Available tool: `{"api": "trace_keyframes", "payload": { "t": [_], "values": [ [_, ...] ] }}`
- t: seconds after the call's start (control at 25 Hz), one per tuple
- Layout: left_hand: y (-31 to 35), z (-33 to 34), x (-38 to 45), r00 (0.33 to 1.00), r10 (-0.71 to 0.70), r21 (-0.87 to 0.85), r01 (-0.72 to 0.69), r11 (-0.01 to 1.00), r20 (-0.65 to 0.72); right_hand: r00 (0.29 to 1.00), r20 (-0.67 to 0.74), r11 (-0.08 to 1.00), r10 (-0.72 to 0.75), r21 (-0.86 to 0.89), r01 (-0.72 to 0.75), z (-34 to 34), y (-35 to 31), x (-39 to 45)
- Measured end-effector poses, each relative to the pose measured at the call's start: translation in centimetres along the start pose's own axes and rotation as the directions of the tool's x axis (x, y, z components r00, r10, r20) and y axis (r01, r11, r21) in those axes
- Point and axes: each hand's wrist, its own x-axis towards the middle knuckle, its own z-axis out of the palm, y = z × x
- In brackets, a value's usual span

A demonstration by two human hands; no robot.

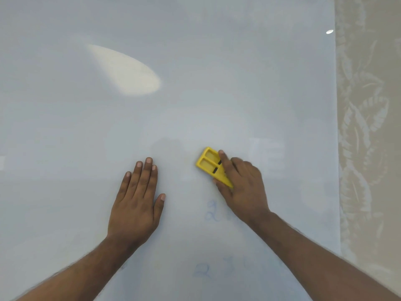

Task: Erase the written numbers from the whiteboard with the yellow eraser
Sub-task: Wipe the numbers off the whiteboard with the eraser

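Observation:
A large whiteboard [195, 61] fills most of the view. My right hand [243, 185] grips the yellow eraser [209, 162] and presses it flat on the board, forefinger along its top. Just below that hand a faint blue written number [211, 211] shows, partly hidden by my wrist. A second faint row of blue numbers [217, 270] lies nearer the bottom edge, between my forearms. My left hand [136, 205] rests flat on the board to the left of the eraser, palm down, holding nothing.
The whiteboard's right edge [336, 127] runs down the right side, with a beige leaf-patterned surface [368, 127] beyond it. A bright oval light reflection [128, 72] sits on the board's upper left.

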Motion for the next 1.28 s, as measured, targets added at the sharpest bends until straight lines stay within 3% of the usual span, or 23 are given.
{"api": "trace_keyframes", "payload": {
  "t": [0.16,0.28,0.4,0.56,0.64,0.84,1.0,1.08,1.2,1.28],
  "values": [
    [0.1,0.2,-1.3,1.000,0.022,-0.012,-0.022,1.000,0.016,0.972,0.113,0.978,-0.206,0.000,0.207,0.8,-1.8,-5.4],
    [0.0,0.4,-2.5,0.998,0.047,-0.003,-0.046,0.999,0.031,0.946,0.180,0.961,-0.270,-0.010,0.276,-0.2,-0.1,-8.9],
    [0.2,0.6,-3.4,0.998,0.038,-0.006,-0.038,0.999,0.042,0.955,0.202,0.972,-0.219,-0.039,0.231,-1.7,2.3,-8.9],
    [0.8,0.9,-4.4,0.999,0.011,-0.019,-0.010,1.000,0.041,0.993,0.118,1.000,-0.005,-0.006,0.006,-1.7,2.1,-5.8],
    [1.1,1.1,-4.9,0.999,0.006,-0.022,-0.005,1.000,0.041,0.994,0.110,0.999,0.027,0.029,-0.030,-0.9,0.6,-5.4],
    [1.2,1.4,-6.2,0.999,0.024,-0.035,-0.023,0.999,0.049,0.953,0.217,0.978,-0.210,0.050,0.204,0.4,-2.1,-11.4],
    [1.4,1.5,-7.3,0.998,0.041,-0.029,-0.039,0.999,0.057,0.927,0.275,0.966,-0.256,0.028,0.258,-1.0,0.5,-14.0],
    [1.5,1.6,-7.9,0.998,0.034,-0.029,-0.032,0.999,0.061,0.952,0.251,0.984,-0.176,0.009,0.179,-1.7,1.9,-12.9],
    [1.7,1.7,-8.5,0.998,0.017,-0.025,-0.015,1.000,0.063,0.992,0.118,0.998,0.046,0.036,-0.050,-1.6,2.1,-9.7],
    [2.1,1.7,-8.7,0.998,0.018,-0.027,-0.017,0.999,0.056,0.994,0.078,0.995,0.079,0.053,-0.083,-0.8,0.6,-8.3]
  ]
}}
